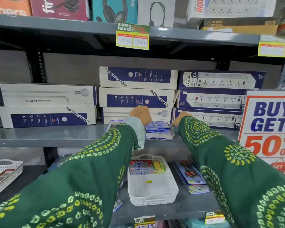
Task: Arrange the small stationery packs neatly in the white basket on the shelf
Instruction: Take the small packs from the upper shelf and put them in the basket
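A white basket [153,200] stands on the lower shelf. At its far end lie red-and-grey packs [141,167] and yellow-green packs [159,167], with a small yellow tag [148,181] on its floor. On the middle shelf, a stack of small blue-and-white stationery packs [158,129] sits in a clear holder [160,138]. My left hand [141,115] is curled over the far side of that stack, fingers hidden. My right hand [181,119] is at the stack's right edge, mostly covered by its sleeve.
Surge-protector boxes [136,97] are piled right behind the packs. A sale sign [270,125] stands at the right. Carded scissors [190,176] lie right of the basket, and a small clear pack [118,204] lies left of it. Another white basket [7,171] is at far left.
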A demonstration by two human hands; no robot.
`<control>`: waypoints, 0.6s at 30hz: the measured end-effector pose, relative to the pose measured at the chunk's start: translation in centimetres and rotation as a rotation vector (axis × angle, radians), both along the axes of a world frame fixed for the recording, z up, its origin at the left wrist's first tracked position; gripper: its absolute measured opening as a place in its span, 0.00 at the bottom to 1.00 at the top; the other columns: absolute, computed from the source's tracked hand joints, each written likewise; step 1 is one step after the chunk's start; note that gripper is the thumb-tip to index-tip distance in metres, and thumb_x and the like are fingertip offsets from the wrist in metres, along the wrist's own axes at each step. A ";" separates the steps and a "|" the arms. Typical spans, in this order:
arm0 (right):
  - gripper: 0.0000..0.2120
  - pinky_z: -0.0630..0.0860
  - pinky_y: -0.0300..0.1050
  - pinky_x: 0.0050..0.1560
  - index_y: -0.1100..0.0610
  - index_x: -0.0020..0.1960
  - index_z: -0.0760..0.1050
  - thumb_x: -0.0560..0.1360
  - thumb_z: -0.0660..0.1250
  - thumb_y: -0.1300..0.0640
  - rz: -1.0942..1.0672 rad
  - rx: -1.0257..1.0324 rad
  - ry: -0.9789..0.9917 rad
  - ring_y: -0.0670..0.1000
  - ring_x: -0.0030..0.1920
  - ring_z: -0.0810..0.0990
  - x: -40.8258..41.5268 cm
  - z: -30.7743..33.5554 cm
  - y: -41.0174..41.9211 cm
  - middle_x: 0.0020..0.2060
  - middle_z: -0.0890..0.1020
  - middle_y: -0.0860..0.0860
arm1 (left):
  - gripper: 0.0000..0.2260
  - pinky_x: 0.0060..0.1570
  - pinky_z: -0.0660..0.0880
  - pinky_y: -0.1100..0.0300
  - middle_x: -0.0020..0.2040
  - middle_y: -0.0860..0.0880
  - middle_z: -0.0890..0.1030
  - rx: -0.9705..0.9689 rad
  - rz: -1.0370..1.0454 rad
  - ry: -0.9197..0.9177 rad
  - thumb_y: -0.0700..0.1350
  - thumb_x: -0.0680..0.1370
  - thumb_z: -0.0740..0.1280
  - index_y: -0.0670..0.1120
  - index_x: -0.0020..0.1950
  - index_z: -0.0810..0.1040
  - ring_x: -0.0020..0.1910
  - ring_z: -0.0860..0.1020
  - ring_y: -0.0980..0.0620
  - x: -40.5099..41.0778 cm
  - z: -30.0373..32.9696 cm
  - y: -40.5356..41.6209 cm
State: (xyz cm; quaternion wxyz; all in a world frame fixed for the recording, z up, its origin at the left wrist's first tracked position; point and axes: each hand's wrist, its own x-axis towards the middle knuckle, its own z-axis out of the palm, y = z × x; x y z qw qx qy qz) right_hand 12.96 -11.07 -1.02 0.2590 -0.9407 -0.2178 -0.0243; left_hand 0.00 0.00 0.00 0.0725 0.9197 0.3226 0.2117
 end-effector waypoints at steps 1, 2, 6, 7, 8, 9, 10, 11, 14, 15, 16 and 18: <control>0.17 0.77 0.49 0.56 0.66 0.55 0.75 0.73 0.68 0.55 0.047 -0.041 0.068 0.59 0.62 0.77 -0.1 -0.2 0.2 0.56 0.78 0.60 | 0.03 0.37 0.72 0.57 0.39 0.46 0.78 -0.060 -0.004 0.060 0.37 0.74 0.62 0.40 0.44 0.76 0.39 0.76 0.45 0.3 -0.4 0.1; 0.17 0.77 0.49 0.59 0.66 0.55 0.76 0.74 0.68 0.54 0.085 -0.039 0.135 0.58 0.61 0.77 -0.2 -0.4 0.0 0.57 0.79 0.60 | 0.05 0.34 0.72 0.59 0.34 0.47 0.76 -0.107 0.001 0.093 0.37 0.74 0.62 0.41 0.38 0.74 0.36 0.77 0.47 0.7 -0.9 0.1; 0.05 0.82 0.40 0.38 0.63 0.46 0.76 0.74 0.66 0.61 0.194 0.045 0.348 0.55 0.41 0.79 0.3 -1.4 0.1 0.45 0.80 0.59 | 0.13 0.39 0.73 0.58 0.31 0.47 0.73 -0.178 0.011 0.197 0.37 0.79 0.59 0.42 0.33 0.69 0.37 0.76 0.47 1.4 -1.7 0.1; 0.02 0.82 0.41 0.33 0.62 0.43 0.74 0.73 0.66 0.64 0.207 0.085 0.359 0.55 0.38 0.79 0.7 -1.7 0.4 0.42 0.79 0.59 | 0.14 0.42 0.74 0.57 0.31 0.47 0.72 -0.206 -0.008 0.185 0.36 0.79 0.58 0.42 0.33 0.68 0.39 0.76 0.46 1.6 -1.6 0.3; 0.03 0.82 0.44 0.37 0.64 0.44 0.74 0.72 0.67 0.66 0.209 0.125 0.357 0.56 0.40 0.80 0.7 -1.9 0.6 0.42 0.79 0.60 | 0.14 0.43 0.74 0.56 0.31 0.46 0.72 -0.240 -0.029 0.168 0.35 0.78 0.57 0.42 0.32 0.68 0.41 0.76 0.44 1.5 -1.6 0.5; 0.07 0.83 0.48 0.43 0.65 0.48 0.75 0.71 0.67 0.66 0.200 0.130 0.337 0.58 0.43 0.81 1.0 -2.1 0.9 0.44 0.80 0.61 | 0.14 0.44 0.75 0.55 0.31 0.45 0.73 -0.277 -0.039 0.161 0.34 0.78 0.57 0.41 0.32 0.68 0.40 0.76 0.44 1.7 -1.6 0.7; 0.09 0.82 0.52 0.48 0.66 0.51 0.75 0.71 0.67 0.66 0.191 0.131 0.305 0.60 0.45 0.82 1.2 -2.4 1.0 0.46 0.80 0.62 | 0.13 0.43 0.77 0.54 0.32 0.43 0.75 -0.336 -0.049 0.149 0.34 0.78 0.57 0.40 0.33 0.69 0.39 0.78 0.43 1.5 -1.6 0.8; 0.10 0.81 0.55 0.51 0.67 0.51 0.75 0.71 0.67 0.66 0.181 0.135 0.264 0.61 0.48 0.82 1.3 -2.9 1.3 0.47 0.81 0.64 | 0.12 0.43 0.80 0.54 0.34 0.41 0.78 -0.385 -0.063 0.136 0.34 0.78 0.57 0.40 0.35 0.71 0.39 0.81 0.42 1.4 -1.8 1.0; 0.04 0.80 0.52 0.51 0.63 0.43 0.74 0.71 0.66 0.62 0.154 0.162 0.188 0.60 0.45 0.80 1.2 -3.5 1.1 0.38 0.82 0.61 | 0.08 0.44 0.83 0.52 0.42 0.41 0.80 -0.477 -0.108 0.078 0.36 0.77 0.62 0.41 0.38 0.73 0.41 0.84 0.42 0.9 -1.7 0.9; 0.04 0.80 0.47 0.47 0.62 0.40 0.74 0.72 0.66 0.61 0.152 0.174 0.186 0.59 0.43 0.80 1.3 -3.7 1.0 0.30 0.82 0.59 | 0.07 0.45 0.83 0.52 0.41 0.41 0.80 -0.468 -0.114 0.079 0.36 0.77 0.63 0.41 0.38 0.72 0.41 0.84 0.43 0.8 -1.8 0.9; 0.06 0.78 0.43 0.44 0.61 0.40 0.74 0.73 0.65 0.59 0.158 0.173 0.174 0.58 0.42 0.79 0.9 -3.7 0.8 0.26 0.80 0.57 | 0.06 0.45 0.83 0.52 0.39 0.42 0.80 -0.445 -0.112 0.091 0.37 0.76 0.63 0.40 0.39 0.72 0.38 0.85 0.43 0.6 -1.9 0.7; 0.08 0.76 0.43 0.40 0.62 0.41 0.75 0.75 0.65 0.57 0.156 0.153 0.130 0.58 0.42 0.79 0.3 -3.6 0.2 0.30 0.79 0.57 | 0.06 0.39 0.83 0.55 0.32 0.44 0.80 -0.371 -0.107 0.104 0.37 0.76 0.62 0.41 0.39 0.72 0.28 0.83 0.48 0.2 -2.1 0.3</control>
